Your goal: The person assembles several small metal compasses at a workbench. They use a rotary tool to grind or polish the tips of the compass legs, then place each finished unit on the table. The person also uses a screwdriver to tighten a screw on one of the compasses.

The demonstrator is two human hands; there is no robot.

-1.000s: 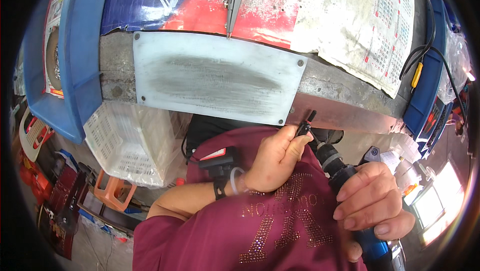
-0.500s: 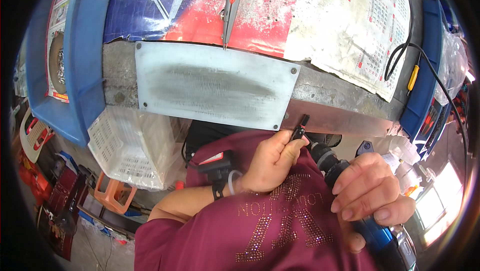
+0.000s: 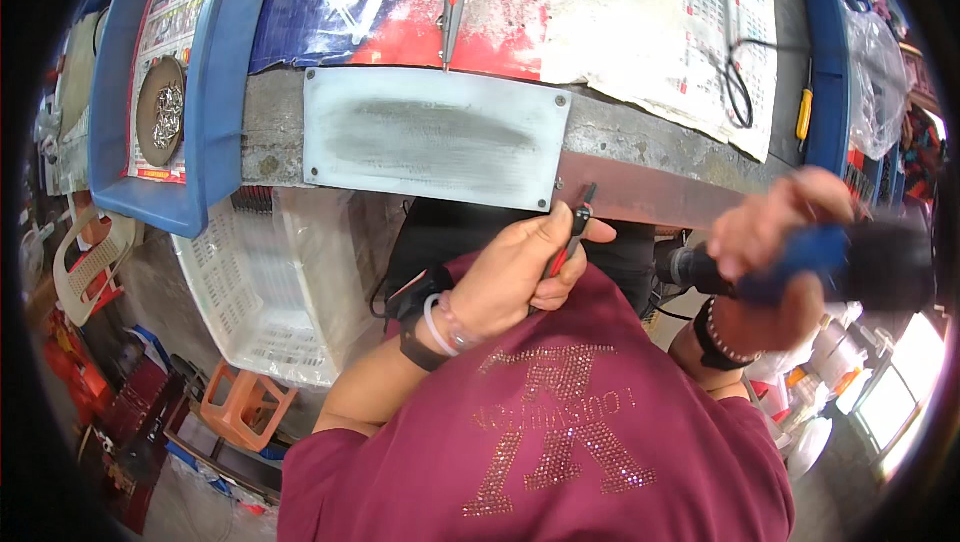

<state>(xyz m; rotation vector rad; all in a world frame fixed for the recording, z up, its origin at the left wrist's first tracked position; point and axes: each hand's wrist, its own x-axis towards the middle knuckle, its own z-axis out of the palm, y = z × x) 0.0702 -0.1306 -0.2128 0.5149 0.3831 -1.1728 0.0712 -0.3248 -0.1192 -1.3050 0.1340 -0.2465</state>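
My left hand (image 3: pixel 505 282) is closed around a slim black-and-red tool (image 3: pixel 579 225), its dark tip pointing up past my thumb near the bench's front edge. The tool resembles a drawing compass, though my fingers cover most of it. My right hand (image 3: pixel 775 232), smeared by motion, grips a blue-and-black power screwdriver (image 3: pixel 885 264) off to the right. On the bench lies a similar grey-and-red compass-like tool (image 3: pixel 453 4), its point at the far edge of a pale plate (image 3: pixel 430 85). That plate is worn dark in the middle and screwed down at its corners.
At the left stands a blue bin (image 3: pixel 215 62) with a round dish (image 3: pixel 150 147) of small shiny metal parts. Below it is a white plastic basket (image 3: pixel 235 287). A yellow-handled screwdriver (image 3: pixel 804 114) lies by the blue bin (image 3: pixel 826 52) at right. A black cord (image 3: pixel 742 102) loops over the paper.
My right hand has swung the power screwdriver up and right, away from my left hand. The left hand still holds the small tool. The view has shifted somewhat.
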